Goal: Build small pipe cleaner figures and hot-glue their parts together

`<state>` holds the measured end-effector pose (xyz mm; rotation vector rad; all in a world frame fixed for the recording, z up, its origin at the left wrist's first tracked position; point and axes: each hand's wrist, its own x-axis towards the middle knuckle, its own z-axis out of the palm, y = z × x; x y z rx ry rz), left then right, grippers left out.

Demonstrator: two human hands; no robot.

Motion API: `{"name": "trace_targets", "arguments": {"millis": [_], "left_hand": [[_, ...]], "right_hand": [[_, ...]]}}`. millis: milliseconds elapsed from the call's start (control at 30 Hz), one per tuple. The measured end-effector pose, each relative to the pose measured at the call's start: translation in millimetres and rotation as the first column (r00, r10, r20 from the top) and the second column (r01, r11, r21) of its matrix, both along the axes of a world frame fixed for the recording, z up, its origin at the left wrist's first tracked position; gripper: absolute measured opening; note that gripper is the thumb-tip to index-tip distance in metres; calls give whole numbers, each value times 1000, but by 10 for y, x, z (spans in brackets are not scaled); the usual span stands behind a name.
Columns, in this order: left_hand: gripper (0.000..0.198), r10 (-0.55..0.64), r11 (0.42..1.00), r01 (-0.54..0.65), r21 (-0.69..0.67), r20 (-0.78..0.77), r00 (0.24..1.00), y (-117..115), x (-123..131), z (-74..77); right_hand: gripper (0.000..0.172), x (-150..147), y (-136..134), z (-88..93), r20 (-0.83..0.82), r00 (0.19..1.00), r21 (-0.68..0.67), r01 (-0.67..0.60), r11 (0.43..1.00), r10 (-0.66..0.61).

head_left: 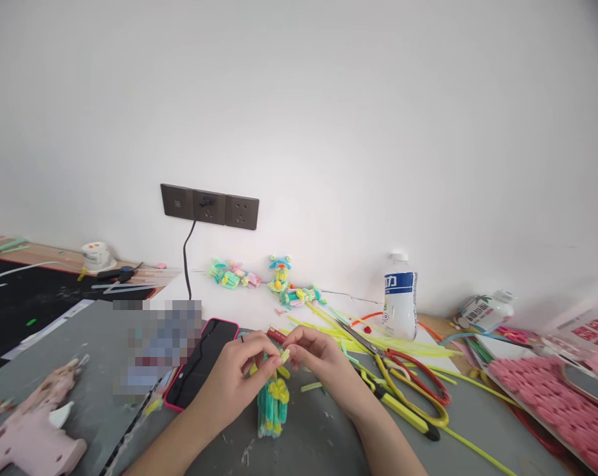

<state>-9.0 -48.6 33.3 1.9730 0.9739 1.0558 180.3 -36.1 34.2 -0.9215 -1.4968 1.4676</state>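
Both of my hands meet over the grey mat near the bottom middle. My left hand (242, 370) is closed around the top of a small green and yellow straw figure (273, 406) that stands upright on the mat. My right hand (317, 360) pinches a small pale yellow piece (285, 356) at the figure's top, fingertips touching those of the left hand. A short yellow straw bit (311, 387) lies just right of the figure.
A pink-cased phone (202, 370) lies left of my hands, and a pink glue gun (31, 430) sits at the lower left. Red and yellow scissors (408, 387), loose yellow straws, a white bottle (399, 297) and a pink tray (551, 396) are on the right. Finished straw figures (281, 281) stand by the wall.
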Motion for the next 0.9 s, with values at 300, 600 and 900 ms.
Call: {"name": "trace_targets", "arguments": {"millis": [300,600,900], "left_hand": [[30,-60,988,76,-134,123,991,-26,0,41],[27,-15,993,30,-111,132,991,-3,-11,6],[28,-84,967,133,-217,223,971,-11,6,35]], "right_hand": [[32,23,-50,30,-51,991,-29,-122,992,120],[35,38,-39,20,-63,989,-78,-142,987,137],[26,-12,-71,42,-120,979,-12,-170,985,167]]}}
